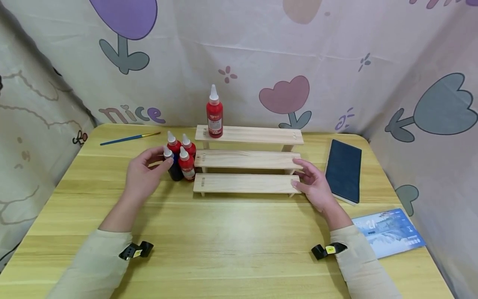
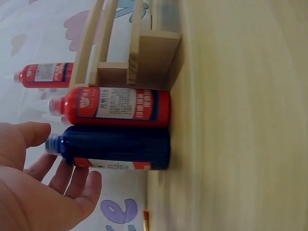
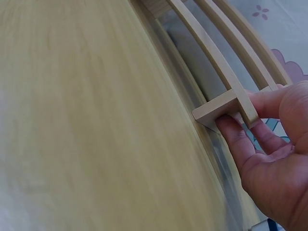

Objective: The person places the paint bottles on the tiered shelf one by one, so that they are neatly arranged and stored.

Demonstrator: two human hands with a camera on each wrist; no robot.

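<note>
A three-step wooden rack [image 1: 246, 160] stands in the middle of the table, with one red squeeze bottle [image 1: 215, 118] upright on its top step. Left of the rack, three red squeeze bottles [image 1: 186, 164] and one dark blue squeeze bottle [image 2: 115, 147] stand close together, all with white pointed caps. My left hand [image 1: 143, 172] has its thumb and fingers around the neck of the dark blue bottle, which stands on the table. My right hand [image 3: 269, 144] grips the rack's right end, thumb and fingers around the edge of the lowest step.
A blue paintbrush [image 1: 128, 138] lies at the back left of the wooden table [image 1: 224, 241]. To the right are a dark notebook [image 1: 344, 170] and a blue printed booklet [image 1: 390, 232]. A patterned curtain [image 1: 239, 54] hangs behind the table.
</note>
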